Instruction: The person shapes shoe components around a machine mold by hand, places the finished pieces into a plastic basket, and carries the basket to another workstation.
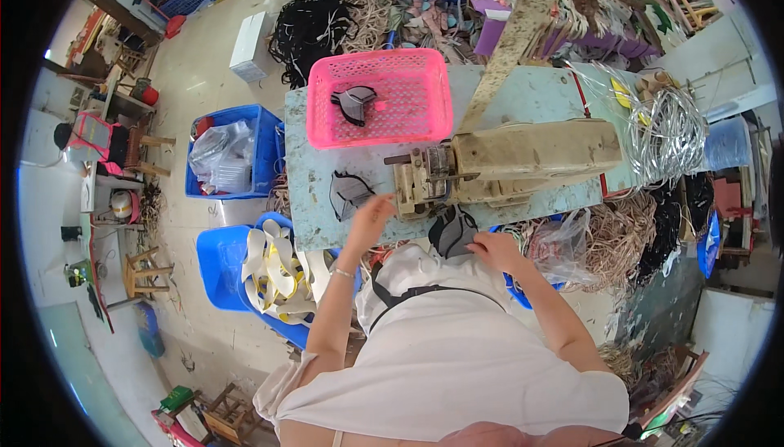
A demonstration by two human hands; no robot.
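Observation:
A grey fabric piece with black edging, like a shoe upper (pixel 454 235), lies at the near edge of the work table, below the sewing machine (pixel 523 157). My right hand (pixel 495 249) pinches its right side. My left hand (pixel 374 217) is just left of the machine's head, fingers loosely apart, with nothing visible in them. Beside that hand, a second grey piece (pixel 349 194) with black edging rests on the table (pixel 306 222). Another black-edged grey piece (pixel 354 105) sits in the pink basket (pixel 380 61) behind.
Left of the table stand a blue crate (pixel 265 153) with plastic bags and a blue basin (pixel 214 271) beside white and yellow pieces (pixel 282 267). Heaps of straps (pixel 314 31) lie beyond the table. Silver cords (pixel 674 137) are bundled at the right. A metal post (pixel 498 63) rises behind the machine.

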